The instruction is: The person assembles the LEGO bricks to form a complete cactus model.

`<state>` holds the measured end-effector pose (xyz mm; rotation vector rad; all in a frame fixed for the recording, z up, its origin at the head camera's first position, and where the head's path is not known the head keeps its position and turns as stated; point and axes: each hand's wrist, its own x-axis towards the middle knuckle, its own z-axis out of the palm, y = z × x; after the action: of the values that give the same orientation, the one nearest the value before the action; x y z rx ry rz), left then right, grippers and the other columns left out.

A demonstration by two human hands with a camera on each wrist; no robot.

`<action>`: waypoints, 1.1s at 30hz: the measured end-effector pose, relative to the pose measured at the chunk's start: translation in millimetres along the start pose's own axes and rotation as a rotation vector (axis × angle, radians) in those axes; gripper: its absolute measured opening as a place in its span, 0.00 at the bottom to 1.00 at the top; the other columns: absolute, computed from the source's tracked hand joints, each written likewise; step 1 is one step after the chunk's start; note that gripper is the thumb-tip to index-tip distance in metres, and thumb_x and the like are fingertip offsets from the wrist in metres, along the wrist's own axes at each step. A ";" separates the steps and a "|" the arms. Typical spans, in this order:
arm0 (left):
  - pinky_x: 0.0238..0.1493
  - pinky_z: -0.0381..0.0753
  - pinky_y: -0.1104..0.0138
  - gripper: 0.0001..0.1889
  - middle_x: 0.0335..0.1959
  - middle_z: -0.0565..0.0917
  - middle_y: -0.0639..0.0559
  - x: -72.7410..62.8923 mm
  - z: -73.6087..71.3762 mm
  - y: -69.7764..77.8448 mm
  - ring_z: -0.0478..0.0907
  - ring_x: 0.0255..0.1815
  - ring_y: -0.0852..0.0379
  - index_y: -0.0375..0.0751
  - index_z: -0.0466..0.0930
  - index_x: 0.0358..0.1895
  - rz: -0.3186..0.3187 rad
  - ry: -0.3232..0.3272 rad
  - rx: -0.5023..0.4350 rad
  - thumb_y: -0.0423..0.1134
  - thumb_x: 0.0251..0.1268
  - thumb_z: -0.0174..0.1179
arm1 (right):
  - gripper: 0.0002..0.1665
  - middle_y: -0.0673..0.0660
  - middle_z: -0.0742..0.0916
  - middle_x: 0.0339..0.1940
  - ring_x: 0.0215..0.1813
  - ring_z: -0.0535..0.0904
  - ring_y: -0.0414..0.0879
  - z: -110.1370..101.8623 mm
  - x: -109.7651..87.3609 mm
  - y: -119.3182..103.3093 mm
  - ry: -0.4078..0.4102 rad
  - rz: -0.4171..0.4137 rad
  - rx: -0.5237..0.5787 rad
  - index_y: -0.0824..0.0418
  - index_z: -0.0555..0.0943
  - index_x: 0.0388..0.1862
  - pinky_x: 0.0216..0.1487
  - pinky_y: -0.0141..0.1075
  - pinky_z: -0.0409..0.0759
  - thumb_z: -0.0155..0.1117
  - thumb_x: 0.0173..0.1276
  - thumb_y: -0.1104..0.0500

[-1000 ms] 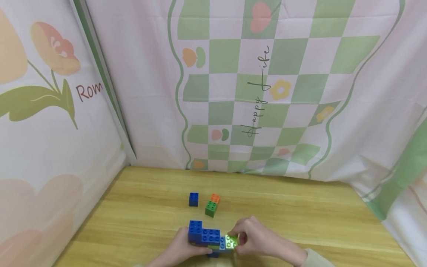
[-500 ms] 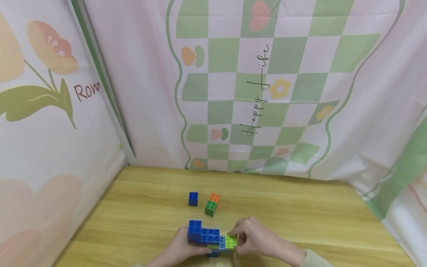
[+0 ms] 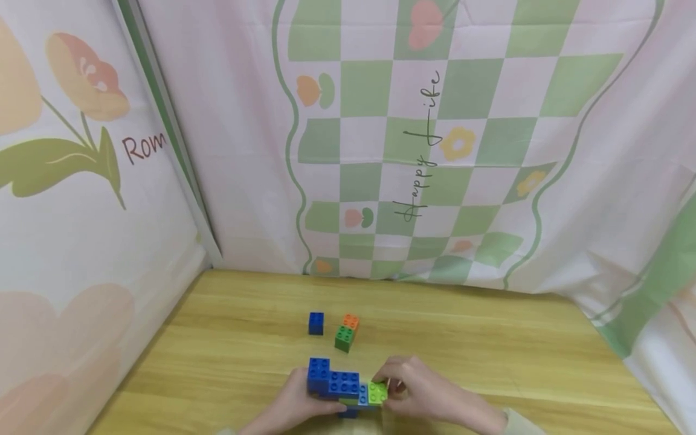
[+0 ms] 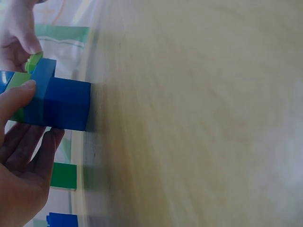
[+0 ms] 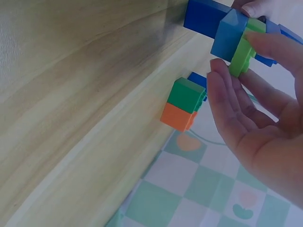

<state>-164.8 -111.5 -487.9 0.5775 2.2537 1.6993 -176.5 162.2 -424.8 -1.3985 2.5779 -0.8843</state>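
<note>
My left hand (image 3: 296, 402) grips a joined build of toy building bricks (image 3: 344, 383), its thumb on one side and fingers on the other in the left wrist view. Dark blue bricks top the build, with a lighter blue brick (image 5: 229, 35) and a lime green layer (image 4: 18, 81) below. At the build's right end, my right hand (image 3: 421, 389) pinches a thin lime green brick (image 3: 376, 393) between thumb and fingers. That brick sits against the lighter blue one in the right wrist view. Whether it is fully pressed on, I cannot tell.
Beyond the hands on the wooden table (image 3: 462, 338) stand a small blue brick (image 3: 316, 323), a green brick (image 3: 344, 338) and an orange brick (image 3: 350, 321). The green and orange ones touch. A printed curtain (image 3: 364, 139) hangs along the table's back edge.
Both hands and the build stay in nearly the same place. The lime green brick looks less glossy than a second ago; the view shifts very slightly.
</note>
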 end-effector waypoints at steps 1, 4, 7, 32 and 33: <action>0.53 0.82 0.75 0.24 0.49 0.89 0.51 0.0 -0.1 -0.1 0.86 0.48 0.65 0.47 0.83 0.54 0.002 -0.001 0.000 0.42 0.51 0.75 | 0.17 0.53 0.87 0.37 0.34 0.80 0.29 -0.4 -0.3 0.1 0.000 -0.009 -0.004 0.64 0.84 0.47 0.35 0.17 0.81 0.72 0.57 0.65; 0.53 0.82 0.75 0.25 0.49 0.89 0.51 0.4 -0.1 -0.1 0.86 0.49 0.65 0.47 0.82 0.55 0.004 -0.002 -0.003 0.42 0.51 0.75 | 0.17 0.54 0.88 0.38 0.35 0.81 0.31 -2.6 -0.8 0.5 -0.004 -0.018 -0.012 0.64 0.84 0.48 0.36 0.18 0.82 0.72 0.58 0.64; 0.53 0.82 0.74 0.25 0.50 0.89 0.51 1.0 0.1 0.5 0.86 0.49 0.65 0.48 0.82 0.55 0.003 -0.003 0.000 0.41 0.51 0.75 | 0.15 0.54 0.88 0.39 0.36 0.81 0.31 -5.8 -0.5 0.4 0.005 -0.021 -0.017 0.63 0.84 0.47 0.37 0.20 0.83 0.71 0.61 0.61; 0.52 0.82 0.74 0.26 0.49 0.89 0.52 -0.6 1.4 2.5 0.86 0.48 0.65 0.48 0.81 0.55 -0.031 0.014 0.030 0.41 0.50 0.76 | 0.12 0.57 0.89 0.39 0.40 0.85 0.48 -15.5 34.0 28.3 0.171 -0.004 -0.096 0.62 0.84 0.45 0.41 0.35 0.87 0.69 0.61 0.68; 0.52 0.82 0.74 0.26 0.49 0.89 0.52 -0.2 1.4 2.6 0.86 0.48 0.65 0.48 0.81 0.55 -0.025 0.014 0.034 0.41 0.50 0.76 | 0.12 0.57 0.89 0.40 0.40 0.86 0.49 -15.7 35.6 29.9 0.169 0.008 -0.097 0.62 0.84 0.45 0.42 0.35 0.87 0.68 0.61 0.68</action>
<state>-163.6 -109.8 -485.8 0.5442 2.2936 1.6610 -224.6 153.7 -420.4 -1.3928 2.7841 -0.9262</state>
